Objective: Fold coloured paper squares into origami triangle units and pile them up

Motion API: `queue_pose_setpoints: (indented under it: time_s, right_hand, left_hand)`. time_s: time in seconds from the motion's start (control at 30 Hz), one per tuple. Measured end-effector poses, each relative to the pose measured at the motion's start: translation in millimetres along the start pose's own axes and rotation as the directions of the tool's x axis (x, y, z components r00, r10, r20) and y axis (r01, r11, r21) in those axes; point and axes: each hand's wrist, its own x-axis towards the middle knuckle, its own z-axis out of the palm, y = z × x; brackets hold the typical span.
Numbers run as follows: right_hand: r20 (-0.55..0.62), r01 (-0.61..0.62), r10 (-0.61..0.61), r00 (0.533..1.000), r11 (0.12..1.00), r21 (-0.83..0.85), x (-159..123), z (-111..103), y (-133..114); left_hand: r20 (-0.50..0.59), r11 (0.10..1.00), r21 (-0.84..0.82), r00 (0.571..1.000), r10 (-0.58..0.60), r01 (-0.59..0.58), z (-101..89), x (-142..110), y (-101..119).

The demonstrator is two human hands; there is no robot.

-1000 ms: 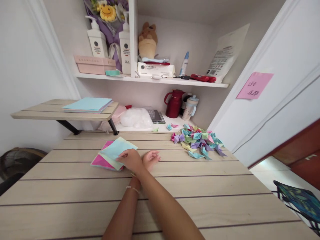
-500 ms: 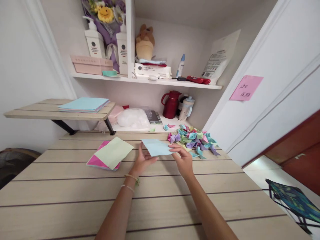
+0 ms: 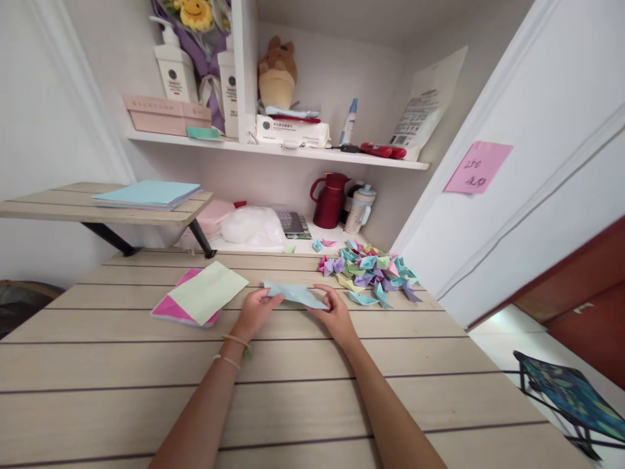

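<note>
A light blue sheet of paper [image 3: 295, 294] is held between my two hands, just over the wooden tabletop. My left hand [image 3: 257, 311] pinches its left end, thumb on top. At the right end, my right hand [image 3: 335, 314] grips the paper between thumb and fingers. The sheet looks narrow and slightly bent from this angle; whether it is folded I cannot tell. To the left lies a small stack of paper, a pale green sheet [image 3: 209, 293] over a magenta one [image 3: 168, 308]. A heap of folded paper boats [image 3: 368, 266] in several colours sits beyond my right hand.
A raised wooden stand [image 3: 39, 205] at the left bears a stack of light blue paper [image 3: 146, 193]. At the back are a plastic bag [image 3: 254, 228], a dark red jug [image 3: 331, 202] and a tumbler [image 3: 360, 210]. A shelf [image 3: 293, 151] runs above them.
Both hands have drawn closer together and lowered slightly. The blue sheet, broad and tilted before, now shows as a narrower strip. The view has shifted a little.
</note>
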Motion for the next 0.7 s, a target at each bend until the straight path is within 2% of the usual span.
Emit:
queue_pose_setpoints:
  time_s: [0.1, 0.17, 0.27, 0.37, 0.47, 0.6, 0.7]
  right_hand:
    - [0.171, -0.101, 0.075, 0.982, 0.983, 0.151, -1, 0, -2]
    - [0.216, -0.139, 0.092, 0.972, 0.966, 0.216, -1, 1, -5]
    - [0.151, -0.091, 0.057, 0.987, 0.968, 0.236, 0, 1, -5]
    - [0.079, -0.067, 0.049, 0.996, 0.967, 0.246, 1, 1, -2]
    - [0.097, -0.103, 0.081, 0.992, 0.964, 0.245, 1, 0, 0]
    - [0.13, -0.098, 0.072, 0.989, 0.973, 0.208, 0, 1, -3]
    - [0.091, -0.085, 0.069, 0.993, 0.978, 0.192, 1, 0, -2]
  left_hand:
    - [0.03, 0.998, -0.063, 1.0, 0.003, -0.001, 1.0, -2, 5]
    - [0.079, 0.995, -0.095, 0.997, -0.001, 0.009, 1.6, -2, 5]
    - [0.123, 0.992, -0.125, 0.992, -0.016, 0.031, 1.9, 0, 1]
    - [0.07, 0.996, -0.092, 0.997, -0.008, 0.015, 1.8, 4, -7]
    - [0.011, 0.999, -0.04, 1.0, 0.019, -0.018, 1.7, 8, -12]
    - [-0.025, 0.995, -0.091, 0.999, 0.035, -0.037, 1.2, 8, -10]
    - [-0.039, 0.995, -0.084, 0.998, 0.044, -0.047, 0.1, 7, -9]
